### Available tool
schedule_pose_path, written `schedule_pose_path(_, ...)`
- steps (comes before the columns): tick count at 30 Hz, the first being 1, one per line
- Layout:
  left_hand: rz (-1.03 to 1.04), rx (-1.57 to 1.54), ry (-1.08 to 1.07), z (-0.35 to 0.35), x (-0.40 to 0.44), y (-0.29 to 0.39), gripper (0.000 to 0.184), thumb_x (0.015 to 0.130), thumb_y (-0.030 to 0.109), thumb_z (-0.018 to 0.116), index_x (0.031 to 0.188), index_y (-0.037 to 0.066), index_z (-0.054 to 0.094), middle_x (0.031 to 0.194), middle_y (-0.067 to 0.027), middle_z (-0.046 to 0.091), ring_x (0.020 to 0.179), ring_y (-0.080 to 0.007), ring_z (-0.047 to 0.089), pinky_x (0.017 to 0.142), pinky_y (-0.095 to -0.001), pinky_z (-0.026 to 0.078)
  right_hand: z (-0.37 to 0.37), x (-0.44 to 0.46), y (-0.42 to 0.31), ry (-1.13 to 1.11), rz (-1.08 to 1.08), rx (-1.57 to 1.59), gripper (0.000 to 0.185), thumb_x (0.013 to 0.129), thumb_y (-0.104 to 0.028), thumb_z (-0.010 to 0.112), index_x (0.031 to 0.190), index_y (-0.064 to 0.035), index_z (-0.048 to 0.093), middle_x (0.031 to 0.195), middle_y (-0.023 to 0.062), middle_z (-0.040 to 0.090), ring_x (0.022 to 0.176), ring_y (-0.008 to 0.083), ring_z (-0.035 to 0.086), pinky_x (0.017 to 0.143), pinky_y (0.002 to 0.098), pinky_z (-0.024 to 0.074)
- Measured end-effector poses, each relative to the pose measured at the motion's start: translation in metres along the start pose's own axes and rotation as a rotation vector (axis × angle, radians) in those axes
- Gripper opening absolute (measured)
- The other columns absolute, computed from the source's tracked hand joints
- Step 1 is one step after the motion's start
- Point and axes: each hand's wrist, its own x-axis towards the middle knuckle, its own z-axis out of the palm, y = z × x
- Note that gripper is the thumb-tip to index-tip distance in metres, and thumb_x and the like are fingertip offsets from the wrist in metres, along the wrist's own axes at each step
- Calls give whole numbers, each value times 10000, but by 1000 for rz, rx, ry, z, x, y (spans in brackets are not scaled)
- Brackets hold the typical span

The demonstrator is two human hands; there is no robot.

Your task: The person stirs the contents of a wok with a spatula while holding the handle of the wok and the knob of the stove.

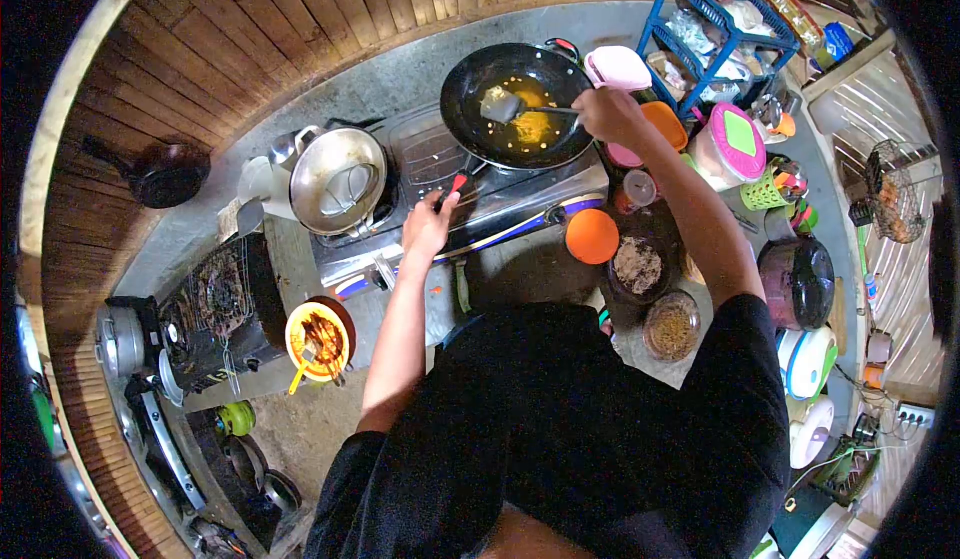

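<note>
A black wok [470, 109] stands on the right side of the gas stove [430, 159], with yellow-orange food [532, 127] and oil in its bottom. My left hand [427, 227] is closed round the wok's handle, whose red part [459, 182] shows above the fingers. In my right hand [608, 115], at the wok's right rim, is the handle of a spatula [502, 109]; its dark flat blade rests inside the wok beside the food. A small pale lump [494, 93] lies just above the blade.
A metal pan [338, 181] sits on the stove's left side. A bowl of dark red sauce [320, 340] stands lower left. Right of the stove are an orange lid [592, 236], a bowl of pale powder [638, 265], a round container [672, 326] and a blue rack [655, 34].
</note>
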Motion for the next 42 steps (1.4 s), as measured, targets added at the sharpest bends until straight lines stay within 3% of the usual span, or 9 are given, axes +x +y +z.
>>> schedule_pose_path(8, -33, 52, -36, 7, 6, -8, 633, 887, 637, 528, 1270, 143, 626, 1126, -239, 663, 1091, -409, 618, 939, -463, 485, -68, -20, 13, 10, 100, -327, 194, 825, -186, 554, 878, -56, 688, 849, 162, 711, 796, 317, 716, 625, 432, 589)
schedule_pose_path(12, -14, 34, -2, 6, 4, -7, 640, 882, 644, 530, 1269, 143, 627, 1124, -244, 662, 1089, -417, 617, 941, -469, 484, -53, -10, 67, 61, -256, -295, 197, 788, -194, 601, 838, -68, 745, 887, 169, 713, 803, 305, 708, 715, 385, 571)
schedule_pose_path(15, -10, 23, -12, 6, 5, -9, 649, 882, 648, 527, 1267, 135, 626, 1123, -249, 660, 1088, -419, 617, 938, -473, 484, -90, -14, 37, -71, -131, -138, 188, 752, -199, 630, 790, -46, 733, 780, 166, 708, 718, 289, 706, 665, 385, 564)
schedule_pose_path(17, -7, 17, -23, 6, 6, -10, 652, 883, 650, 524, 1264, 131, 626, 1126, -252, 658, 1089, -419, 616, 938, -474, 483, -122, -15, 0, -460, -14, 36, 184, 731, -197, 641, 765, -35, 720, 653, 156, 678, 609, 267, 688, 616, 391, 553)
schedule_pose_path(21, 6, 24, -20, 9, 7, -13, 653, 887, 652, 517, 1256, 126, 630, 1125, -258, 655, 1089, -419, 616, 935, -475, 483, -98, -6, 1, -429, -165, -77, 188, 711, -189, 649, 720, -8, 700, 573, 147, 646, 534, 255, 663, 584, 400, 549)
schedule_pose_path(27, 26, 44, 4, 9, 6, -12, 662, 888, 655, 512, 1258, 120, 630, 1127, -250, 657, 1096, -411, 614, 939, -473, 481, -72, -3, -10, -311, -132, -181, 165, 699, -143, 659, 640, 9, 682, 585, 161, 651, 546, 280, 667, 567, 383, 557)
schedule_pose_path(30, 26, 43, 19, 9, 5, -10, 665, 888, 652, 516, 1257, 111, 629, 1124, -244, 660, 1093, -410, 615, 940, -473, 481, -48, 5, 0, -434, -432, -436, 240, 792, -195, 554, 807, -24, 722, 870, 203, 714, 821, 350, 710, 750, 482, 569)
schedule_pose_path(35, 6, 14, -40, 2, 4, -4, 649, 894, 633, 523, 1249, 99, 628, 1104, -244, 667, 1074, -417, 622, 927, -474, 484, 13, 19, 11, -364, 42, -205, 226, 774, -221, 570, 771, -72, 740, 830, 154, 729, 803, 328, 719, 696, 482, 568)
schedule_pose_path(42, 35, 33, -4, 0, -1, 0, 614, 909, 608, 519, 1237, 102, 630, 1085, -245, 671, 1057, -424, 627, 907, -473, 489, 17, 12, 2, -47, 41, -108, 234, 757, -213, 633, 873, -36, 732, 810, 196, 697, 815, 332, 697, 765, 452, 537)
